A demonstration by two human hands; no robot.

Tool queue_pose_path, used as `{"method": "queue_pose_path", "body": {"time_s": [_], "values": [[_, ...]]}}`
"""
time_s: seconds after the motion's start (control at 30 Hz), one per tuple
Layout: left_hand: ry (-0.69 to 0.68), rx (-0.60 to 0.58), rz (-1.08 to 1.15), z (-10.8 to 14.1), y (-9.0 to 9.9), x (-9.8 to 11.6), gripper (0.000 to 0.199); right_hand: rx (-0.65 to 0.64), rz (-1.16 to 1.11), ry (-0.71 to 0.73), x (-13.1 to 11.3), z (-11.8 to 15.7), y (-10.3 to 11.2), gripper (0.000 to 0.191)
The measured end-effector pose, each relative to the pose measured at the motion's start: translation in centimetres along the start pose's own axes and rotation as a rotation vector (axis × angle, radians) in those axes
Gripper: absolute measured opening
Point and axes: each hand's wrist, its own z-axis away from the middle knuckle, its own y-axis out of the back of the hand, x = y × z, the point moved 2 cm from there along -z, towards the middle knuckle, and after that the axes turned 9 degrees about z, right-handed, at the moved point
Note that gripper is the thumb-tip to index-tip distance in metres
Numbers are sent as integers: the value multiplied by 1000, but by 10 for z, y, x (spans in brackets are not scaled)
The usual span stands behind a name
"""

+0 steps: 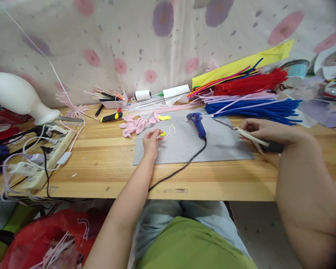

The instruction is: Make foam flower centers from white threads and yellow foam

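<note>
Over the left part of the grey cutting mat, my left hand pinches a small yellow piece; its exact kind is too small to make out. Thin white stems with yellow tips lie just beyond those fingers. My right hand is closed around the pale handles of a pair of scissors, whose blades point left over the mat's right side. Between the two hands a blue hot glue gun rests on the mat. Pink petal-like pieces and a yellow strip lie behind my left hand.
Bundles of blue pipe cleaners and red pipe cleaners lie at the back right. A yellow-black cutter is at the back left. A power strip with tangled cables sits left, below a white foam head. The glue gun's cord crosses the front edge.
</note>
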Motion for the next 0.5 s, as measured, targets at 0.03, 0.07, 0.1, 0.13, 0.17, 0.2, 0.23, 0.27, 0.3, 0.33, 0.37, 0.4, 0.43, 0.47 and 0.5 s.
{"method": "queue_pose_path", "body": {"time_s": [0.03, 0.07, 0.1, 0.13, 0.17, 0.2, 0.23, 0.27, 0.3, 0.33, 0.37, 0.4, 0.43, 0.47, 0.5], "values": [[2, -1, -4, 0, 0, 0, 22, -37, -16, 53, -7, 1, -5, 27], [1, -1, -10, 0, 0, 0, 22, -74, -24, 124, -17, 1, -11, 32], [0, -2, -16, 0, 1, 0, 22, -112, -25, 205, -30, -1, -19, 37], [-1, -3, -19, 0, 1, -1, 23, -123, -14, 281, -44, -2, -29, 41], [-1, -5, -19, 0, 1, -1, 23, -100, 19, 356, -59, -5, -39, 42], [-1, -8, -17, 0, 2, -1, 23, -57, 60, 425, -73, -8, -49, 41], [-1, -11, -14, 0, 2, -1, 24, 16, 103, 460, -87, -12, -59, 40], [0, -14, -12, 1, 2, -1, 24, 110, 135, 471, -99, -16, -69, 40], [0, -15, -11, 1, 2, -1, 25, 197, 178, 449, -110, -20, -78, 39], [-2, -13, -12, 1, 2, -1, 25, 273, 235, 419, -118, -24, -86, 38], [-5, -9, -12, 2, 2, -1, 26, 322, 292, 411, -125, -28, -94, 36], [-9, -3, -10, 2, 2, -1, 26, 355, 344, 414, -130, -31, -101, 35], [-13, 3, -5, 2, 2, -1, 25, 377, 389, 423, -134, -33, -107, 34], [-17, 8, 1, 2, 2, -2, 24, 390, 424, 438, -136, -35, -112, 33], [-20, 12, 7, 2, 2, -2, 22, 401, 450, 449, -138, -37, -115, 33]]}}
